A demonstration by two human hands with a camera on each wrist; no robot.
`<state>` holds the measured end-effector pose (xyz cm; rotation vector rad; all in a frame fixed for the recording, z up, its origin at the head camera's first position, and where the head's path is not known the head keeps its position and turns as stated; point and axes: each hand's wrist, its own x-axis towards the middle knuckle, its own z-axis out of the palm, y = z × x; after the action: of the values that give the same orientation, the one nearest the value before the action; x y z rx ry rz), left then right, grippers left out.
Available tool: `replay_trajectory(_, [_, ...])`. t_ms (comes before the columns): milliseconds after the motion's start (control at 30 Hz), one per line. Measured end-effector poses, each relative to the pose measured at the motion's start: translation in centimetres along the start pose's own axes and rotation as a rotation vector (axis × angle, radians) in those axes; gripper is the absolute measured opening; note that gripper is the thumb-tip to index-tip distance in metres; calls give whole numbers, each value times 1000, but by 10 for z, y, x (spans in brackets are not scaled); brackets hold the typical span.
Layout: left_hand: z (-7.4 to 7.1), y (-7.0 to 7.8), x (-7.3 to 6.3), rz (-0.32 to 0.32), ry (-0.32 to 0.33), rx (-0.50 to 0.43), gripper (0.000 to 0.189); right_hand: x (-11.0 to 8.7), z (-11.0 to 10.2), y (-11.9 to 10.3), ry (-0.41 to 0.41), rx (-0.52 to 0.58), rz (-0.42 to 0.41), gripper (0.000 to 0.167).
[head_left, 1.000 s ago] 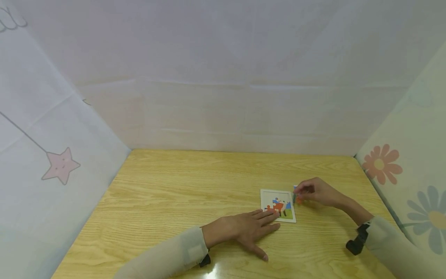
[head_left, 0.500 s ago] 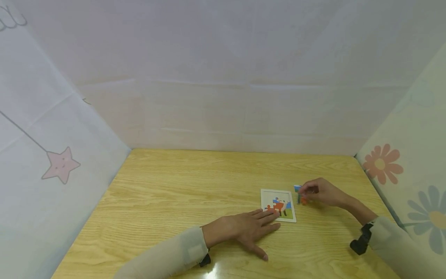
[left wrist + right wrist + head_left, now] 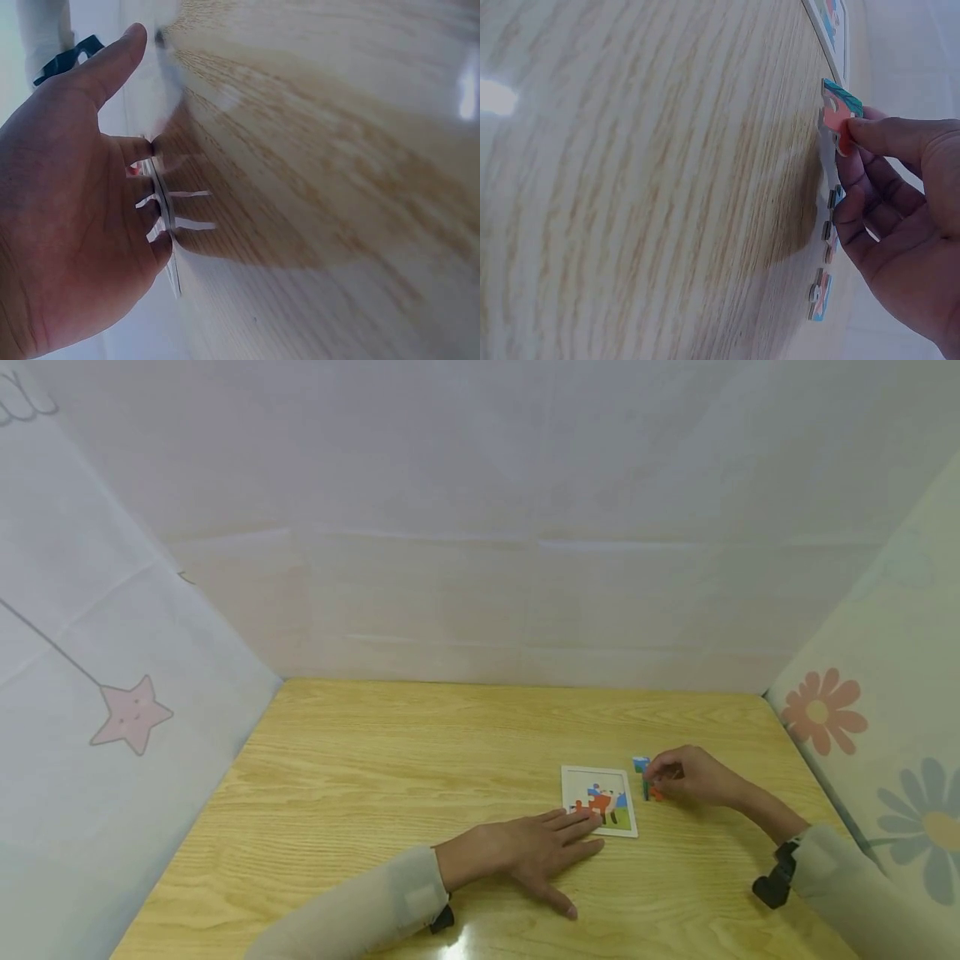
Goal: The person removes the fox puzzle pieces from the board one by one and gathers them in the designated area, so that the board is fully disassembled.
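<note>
My left hand [image 3: 536, 853] lies flat with its fingers spread, the fingertips resting on the near left part of a white-framed jigsaw puzzle [image 3: 577, 774]. Part of an orange animal picture shows in the frame; my fingers hide some of it. To the right of the frame, my right hand [image 3: 693, 777] pinches an orange and green puzzle piece [image 3: 838, 120] between thumb and fingers. In the right wrist view the piece is tilted, close over the table. A blue puzzle piece [image 3: 641, 763] lies just beyond the fingertips. In the left wrist view, the left palm [image 3: 75, 202] hides most of the puzzle.
Loose puzzle pieces lie below the right hand in the right wrist view, including a blue and pink one [image 3: 820, 296]. The wood-grain table [image 3: 390, 752] is bounded by a pale back cloth [image 3: 420, 602] and printed side cloths.
My right hand has moved slightly right, away from the frame's edge, uncovering the blue piece and more of the orange and green one. My left hand has stayed in place.
</note>
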<state>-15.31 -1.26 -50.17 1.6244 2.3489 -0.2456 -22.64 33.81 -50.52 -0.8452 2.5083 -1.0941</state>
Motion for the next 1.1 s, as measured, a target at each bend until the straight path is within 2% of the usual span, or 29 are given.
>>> replay_trajectory(233, [-2,0,-1,8,-4,-12,101,1,4,3,18,-49,12,12])
replay_trajectory(600, [0,-1,0,5,-7,-8,101,0,7,8,67,-136,-5,18])
replay_trajectory(733, [-1,0,0,-1,-13,-5,100,0,8,6,75,-153,-1,18])
replay_trajectory(967, [-3,-1,-2,-1,-11,-11,99,1,10,4,112,-177,-40,17])
replay_trajectory(1100, [-3,-1,-2,-2,-13,-16,99,3,9,3,115,-183,-29,18])
